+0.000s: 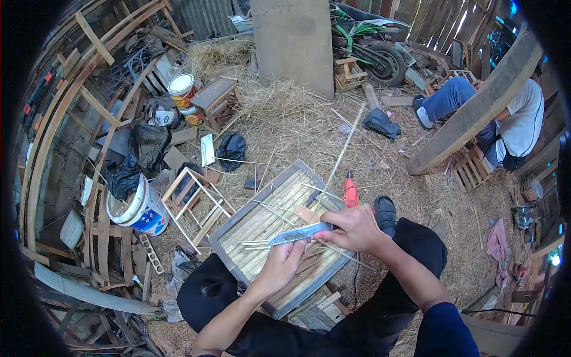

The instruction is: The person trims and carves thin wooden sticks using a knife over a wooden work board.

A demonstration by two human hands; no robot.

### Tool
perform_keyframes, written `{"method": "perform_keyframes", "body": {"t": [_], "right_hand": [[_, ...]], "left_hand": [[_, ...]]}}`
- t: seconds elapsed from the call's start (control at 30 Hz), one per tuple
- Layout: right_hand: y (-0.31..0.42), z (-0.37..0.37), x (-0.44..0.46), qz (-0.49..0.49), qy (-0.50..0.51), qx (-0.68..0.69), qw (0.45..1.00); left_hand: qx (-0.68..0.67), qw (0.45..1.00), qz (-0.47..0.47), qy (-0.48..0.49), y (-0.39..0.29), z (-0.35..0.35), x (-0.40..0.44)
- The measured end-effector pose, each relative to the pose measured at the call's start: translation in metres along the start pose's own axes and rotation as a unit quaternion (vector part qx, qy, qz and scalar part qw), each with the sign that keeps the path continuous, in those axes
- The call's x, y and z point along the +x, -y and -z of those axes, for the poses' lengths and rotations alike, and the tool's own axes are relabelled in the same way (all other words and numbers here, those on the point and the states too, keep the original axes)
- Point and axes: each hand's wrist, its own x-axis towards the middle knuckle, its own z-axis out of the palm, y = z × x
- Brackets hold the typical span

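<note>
A knife [294,234] is gripped by its dark handle in my right hand [357,229], with the blade pointing left. Just below the blade, my left hand [279,268] is closed, its thumb and fingers against a thin bamboo strip. A long bamboo strip [345,146] runs from behind the blade far up and to the right; its lower end is hidden by the knife and fingers. Beneath both hands, a framed panel of bamboo slats [238,229] rests across my legs. Several thin strips [270,205] lie loose on it, beside a small brown piece [305,214].
A red power drill [351,190] stands beyond the panel, near a dark sandal [385,214]. At left are a wooden frame [199,208] and a white bucket [146,208]. A seated person [517,119] is at right behind a slanted post [482,107]. Shavings cover the floor.
</note>
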Motion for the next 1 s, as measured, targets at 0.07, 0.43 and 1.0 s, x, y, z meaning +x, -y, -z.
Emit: {"method": "perform_keyframes", "body": {"t": [0.07, 0.43, 1.0], "right_hand": [[0.0, -0.001, 0.0, -0.002, -0.008, -0.003, 1.0], [-0.018, 0.01, -0.001, -0.057, -0.103, -0.069, 0.991], [-0.033, 0.013, 0.001, -0.099, -0.141, -0.105, 0.979]], "left_hand": [[-0.021, 1.0, -0.012, 0.007, 0.005, 0.001, 0.0], [-0.202, 0.976, 0.074, 0.041, -0.01, 0.005, -0.008], [-0.183, 0.978, 0.092, 0.046, -0.001, 0.024, -0.01]]}}
